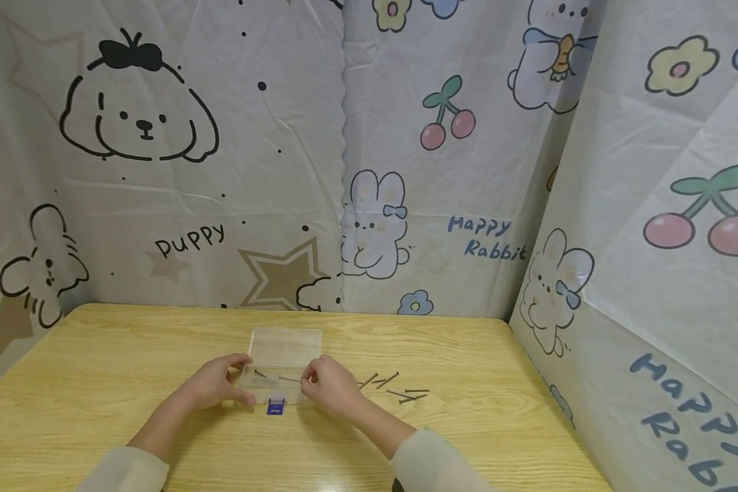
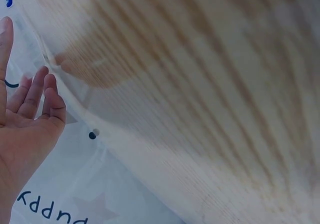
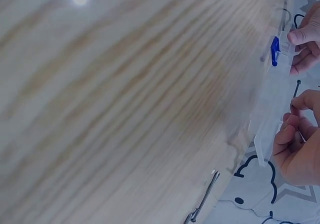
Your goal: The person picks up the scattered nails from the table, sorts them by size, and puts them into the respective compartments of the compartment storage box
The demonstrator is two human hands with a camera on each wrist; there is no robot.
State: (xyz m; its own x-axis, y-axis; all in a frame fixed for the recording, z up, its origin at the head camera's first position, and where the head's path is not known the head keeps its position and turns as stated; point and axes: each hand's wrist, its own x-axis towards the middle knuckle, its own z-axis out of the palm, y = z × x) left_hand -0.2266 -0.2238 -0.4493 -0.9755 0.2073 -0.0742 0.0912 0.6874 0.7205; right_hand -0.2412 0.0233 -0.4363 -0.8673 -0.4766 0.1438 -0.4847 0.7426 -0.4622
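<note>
A clear plastic box (image 1: 260, 395) with a blue latch (image 1: 275, 408) stands on the table, its lid (image 1: 285, 345) swung back. My left hand (image 1: 218, 381) holds the box by its left end, thumb at the front corner and fingers toward the back. Over the right part of the box, my right hand (image 1: 331, 386) pinches a thin metal nail (image 1: 289, 379) between thumb and fingertips. The nail's round head (image 3: 298, 82) points left, toward the other hand. Another nail (image 1: 260, 374) lies inside the box at its left.
Several loose nails (image 1: 408, 393) are scattered on the wooden table (image 1: 467, 437) right of the box, some crossing each other. A printed cloth (image 1: 283, 171) hangs behind the table's back edge, and another cloth wall (image 1: 652, 294) stands along its right side.
</note>
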